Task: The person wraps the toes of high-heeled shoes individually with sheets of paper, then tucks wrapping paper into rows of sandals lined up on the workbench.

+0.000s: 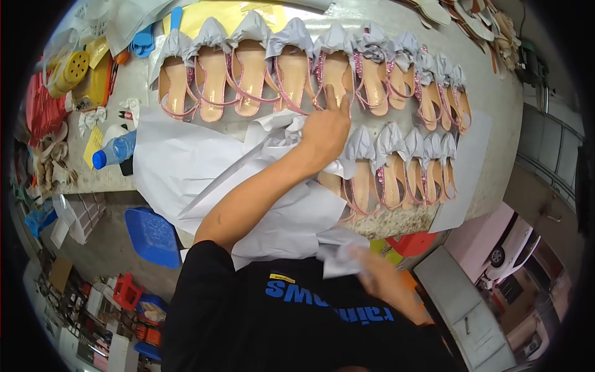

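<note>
My left hand (327, 127) reaches across the table with two fingers stretched out onto the tan insole of a pink sandal (335, 69) in the back row. White paper is stuffed in the toe of that sandal. Beside and below this hand lie large sheets of white paper (180, 161), creased and overlapping. Close to my body, my right hand (378, 270) is smeared by motion, with a crumpled piece of white paper (341, 257) at its fingertips. More pink sandals with paper-filled toes stand in a front row (392, 180).
A water bottle (114, 149) with a blue cap lies at the left, near a yellow container (69, 73). A blue basin (152, 235) sits below the table edge. Loose soles (471, 25) are piled at the far right. A grey cabinet (465, 304) stands at the lower right.
</note>
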`<state>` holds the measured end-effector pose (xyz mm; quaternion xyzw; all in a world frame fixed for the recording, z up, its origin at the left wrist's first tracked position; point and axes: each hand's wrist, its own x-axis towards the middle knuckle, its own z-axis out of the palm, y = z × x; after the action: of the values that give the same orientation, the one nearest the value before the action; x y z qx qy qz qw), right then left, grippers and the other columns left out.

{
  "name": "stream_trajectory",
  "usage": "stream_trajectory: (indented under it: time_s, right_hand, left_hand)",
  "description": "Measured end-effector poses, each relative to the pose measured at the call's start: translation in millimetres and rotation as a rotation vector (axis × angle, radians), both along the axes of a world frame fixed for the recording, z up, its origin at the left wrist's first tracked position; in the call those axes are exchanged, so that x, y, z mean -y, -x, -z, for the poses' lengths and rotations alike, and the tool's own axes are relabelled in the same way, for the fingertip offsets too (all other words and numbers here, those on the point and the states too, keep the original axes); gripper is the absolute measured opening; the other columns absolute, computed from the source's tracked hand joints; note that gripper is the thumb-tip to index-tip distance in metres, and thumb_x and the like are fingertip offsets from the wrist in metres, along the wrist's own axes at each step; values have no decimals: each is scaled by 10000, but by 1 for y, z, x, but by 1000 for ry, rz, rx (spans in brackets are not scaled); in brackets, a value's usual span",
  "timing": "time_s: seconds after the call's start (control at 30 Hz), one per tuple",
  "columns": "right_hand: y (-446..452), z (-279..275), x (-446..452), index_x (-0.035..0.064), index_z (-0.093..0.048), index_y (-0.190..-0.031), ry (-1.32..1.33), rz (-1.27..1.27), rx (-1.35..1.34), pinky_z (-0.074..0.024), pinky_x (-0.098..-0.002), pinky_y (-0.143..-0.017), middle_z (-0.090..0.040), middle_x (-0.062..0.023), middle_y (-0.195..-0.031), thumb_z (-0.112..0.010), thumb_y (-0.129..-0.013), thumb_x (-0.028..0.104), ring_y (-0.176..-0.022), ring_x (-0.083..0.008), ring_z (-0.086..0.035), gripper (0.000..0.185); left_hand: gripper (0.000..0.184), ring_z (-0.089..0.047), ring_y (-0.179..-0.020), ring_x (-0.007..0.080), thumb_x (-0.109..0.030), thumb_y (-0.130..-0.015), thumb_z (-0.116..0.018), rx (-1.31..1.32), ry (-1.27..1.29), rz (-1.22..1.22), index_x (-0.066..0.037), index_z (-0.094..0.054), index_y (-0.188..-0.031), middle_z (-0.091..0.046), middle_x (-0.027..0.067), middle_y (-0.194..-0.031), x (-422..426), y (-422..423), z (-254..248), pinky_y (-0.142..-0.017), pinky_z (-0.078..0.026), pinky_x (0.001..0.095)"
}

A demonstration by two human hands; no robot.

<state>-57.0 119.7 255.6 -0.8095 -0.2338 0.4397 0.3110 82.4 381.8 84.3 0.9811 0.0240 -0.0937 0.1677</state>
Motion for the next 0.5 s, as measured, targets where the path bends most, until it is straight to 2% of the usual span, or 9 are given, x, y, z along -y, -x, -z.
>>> stream_trajectory:
  time_s: [0.07,0.13,0.2,0.23,0.3,0.33,0.4,0.47,0.5]
  right_hand:
    - [-80,-26,-35,8,-455,-1410,-9,162,583,-537,-428,-889,-607,-185,-1287,-674,-801,-16,-1091,-324,-634,647]
    - [-161,-9,-96,18,-548,-1322,-108,147,820,-524,-409,-910,-639,-168,-1216,-681,-739,-44,-1103,-323,-625,600]
    - [-226,65,-140,99,-689,-1194,-263,67,923,-485,-383,-893,-650,-101,-1088,-724,-678,-16,-1099,-289,-593,530]
    - [-241,117,-162,109,-725,-1058,-237,-33,825,-490,-383,-715,-601,-85,-958,-709,-730,62,-844,-289,-616,332]
    - [-277,204,-193,78,-705,-925,172,-326,1160,-478,-413,-593,-548,-110,-876,-676,-764,124,-641,-315,-561,170]
    - [-292,209,-217,33,-659,-833,67,-134,1118,-458,-442,-516,-528,-129,-838,-665,-774,175,-542,-343,-512,154]
    - [-280,208,-244,14,-696,-862,362,-49,1105,-482,-413,-566,-572,-125,-901,-698,-766,193,-597,-334,-545,203]
    - [-262,200,-222,1,-735,-890,-138,125,1019,-495,-388,-632,-632,-134,-929,-709,-789,192,-692,-302,-609,218]
    - [-259,201,-208,1,-735,-890,-139,108,1007,-495,-388,-632,-632,-134,-929,-709,-789,192,-692,-302,-609,218]
  left_hand:
    - [509,-674,-588,251,-105,-832,-589,15,6,-1,79,-516,-1300,-481,415,-1331,3,7,1,-462,-508,343]
    - [487,-662,-556,244,-101,-831,-580,37,21,-18,88,-535,-1278,-474,428,-1330,7,10,8,-452,-503,336]
    - [489,-649,-534,238,-112,-833,-587,79,41,-49,93,-543,-1274,-454,438,-1346,11,9,18,-454,-501,324]
    - [489,-645,-528,237,-115,-833,-589,87,49,-58,94,-545,-1273,-449,440,-1350,11,8,20,-454,-500,320]
    - [490,-641,-526,237,-122,-836,-591,63,63,-43,95,-548,-1273,-438,448,-1356,7,5,18,-454,-498,315]
    - [490,-640,-529,239,-126,-839,-591,27,75,-28,95,-550,-1274,-432,453,-1358,5,3,13,-454,-497,313]
    - [491,-638,-536,243,-135,-844,-593,-42,98,4,94,-553,-1276,-419,463,-1361,3,0,8,-453,-494,309]
    - [504,-634,-525,248,-130,-837,-598,-18,113,-6,98,-545,-1283,-425,461,-1357,4,-3,10,-445,-491,317]
    - [516,-630,-515,254,-126,-831,-604,0,117,-10,102,-537,-1289,-430,459,-1352,5,-2,12,-438,-489,325]
